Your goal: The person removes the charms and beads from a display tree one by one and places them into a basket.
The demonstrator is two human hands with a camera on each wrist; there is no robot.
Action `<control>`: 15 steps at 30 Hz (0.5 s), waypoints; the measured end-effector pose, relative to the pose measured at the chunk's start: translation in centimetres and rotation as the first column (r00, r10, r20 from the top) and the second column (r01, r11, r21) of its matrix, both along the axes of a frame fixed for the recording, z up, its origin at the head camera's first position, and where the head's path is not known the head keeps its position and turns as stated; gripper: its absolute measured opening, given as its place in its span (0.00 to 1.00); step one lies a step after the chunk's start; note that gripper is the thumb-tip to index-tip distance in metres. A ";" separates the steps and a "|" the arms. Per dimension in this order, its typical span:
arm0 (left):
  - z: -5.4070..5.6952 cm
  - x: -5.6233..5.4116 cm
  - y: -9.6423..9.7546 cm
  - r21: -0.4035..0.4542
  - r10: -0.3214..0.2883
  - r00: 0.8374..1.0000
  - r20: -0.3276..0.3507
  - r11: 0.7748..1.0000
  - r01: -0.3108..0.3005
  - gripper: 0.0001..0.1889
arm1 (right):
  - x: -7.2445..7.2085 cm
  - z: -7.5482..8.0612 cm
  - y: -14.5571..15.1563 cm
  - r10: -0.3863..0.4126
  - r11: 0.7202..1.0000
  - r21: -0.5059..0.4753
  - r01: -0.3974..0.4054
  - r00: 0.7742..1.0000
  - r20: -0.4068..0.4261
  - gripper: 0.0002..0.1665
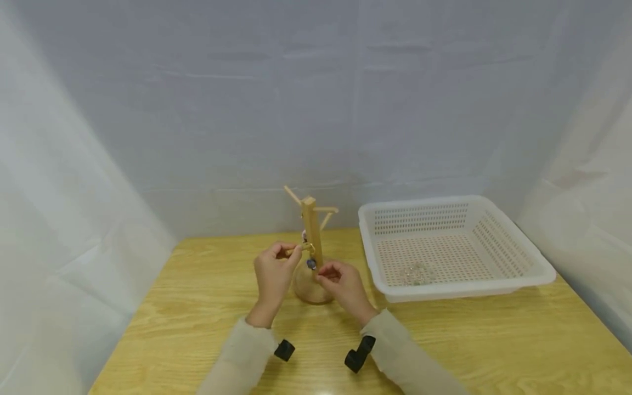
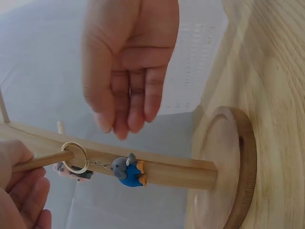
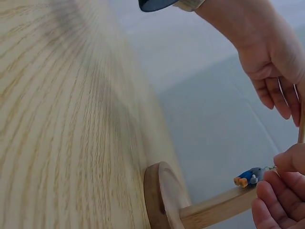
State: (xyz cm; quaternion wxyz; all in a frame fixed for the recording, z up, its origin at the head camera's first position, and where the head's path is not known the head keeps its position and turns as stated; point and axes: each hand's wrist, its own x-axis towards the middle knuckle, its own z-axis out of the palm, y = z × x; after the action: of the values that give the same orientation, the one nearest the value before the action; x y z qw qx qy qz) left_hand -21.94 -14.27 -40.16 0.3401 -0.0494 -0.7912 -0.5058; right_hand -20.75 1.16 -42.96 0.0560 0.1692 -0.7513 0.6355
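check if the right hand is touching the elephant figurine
Apart. The left wrist view shows it: the right hand ends short of the elephant figurine, leaving a visible gap, with part of the wooden post showing between.

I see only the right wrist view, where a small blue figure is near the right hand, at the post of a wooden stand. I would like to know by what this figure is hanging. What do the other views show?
Observer: In the left wrist view, the chain of the figure leads to a metal ring around a wooden peg.
Operator: I understand. Is the right hand touching the figure?
Observer: No, the left wrist view shows a gap between its fingers and the figure.
Operator: And what is standing to the right of the stand?
Observer: A white basket, seen in the head view.
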 end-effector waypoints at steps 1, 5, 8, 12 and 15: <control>0.1 0.0 0.0 -0.005 -0.011 1.000 0.017 1.000 0.011 0.03 | 0.2 0.3 0.0 -0.001 1.000 0.000 0.001 1.000 0.003 0.05; 0.4 0.2 -0.6 -0.023 -0.051 0.993 0.110 0.998 0.054 0.07 | 0.7 1.2 0.1 -0.005 1.000 -0.002 0.005 1.000 0.018 0.05; 0.8 0.2 -1.4 -0.027 -0.060 0.987 0.146 0.998 0.065 0.11 | 0.6 1.2 0.0 -0.005 1.000 -0.011 0.005 1.000 0.022 0.06; 1.9 -0.4 -2.8 -0.038 -0.068 0.992 0.105 0.997 0.072 0.14 | 0.4 0.9 -0.3 -0.012 1.000 -0.018 0.013 1.000 0.027 0.07; 3.3 -1.3 -3.8 -0.022 -0.119 0.990 0.078 0.992 0.121 0.14 | 0.2 0.8 -0.4 -0.028 0.999 -0.023 0.028 0.999 0.028 0.07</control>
State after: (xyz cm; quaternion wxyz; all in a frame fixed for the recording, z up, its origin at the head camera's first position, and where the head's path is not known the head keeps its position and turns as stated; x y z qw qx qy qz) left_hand -23.25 -18.09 -36.83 0.2777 -0.0821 -0.8061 -0.5161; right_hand -20.53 0.75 -42.13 0.0566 0.1492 -0.7467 0.6458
